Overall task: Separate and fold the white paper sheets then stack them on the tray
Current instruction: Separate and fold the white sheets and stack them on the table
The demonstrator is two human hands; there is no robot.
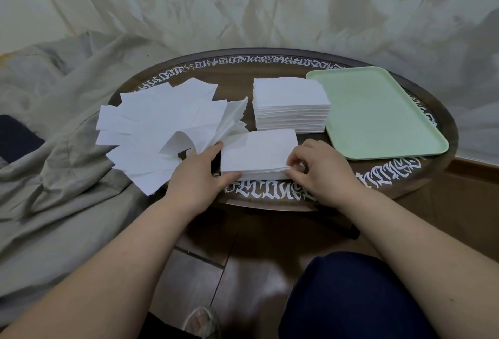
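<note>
A small stack of white paper sheets (258, 153) lies at the table's front middle. My left hand (198, 174) holds its left side, thumb along the front edge and index finger stretched up the left edge. My right hand (321, 167) pinches the stack's front right corner with thumb and fingertips. A loose, fanned pile of white sheets (159, 125) spreads over the table's left part. A taller neat stack of folded sheets (290, 103) stands behind. The pale green tray (378, 111) lies at the right with nothing on it.
The round dark table (270, 63) has white lettering round its rim. Crumpled grey cloth (59, 111) lies to the left and a draped sheet hangs behind. My knee in dark trousers (351, 295) and a tiled floor are below.
</note>
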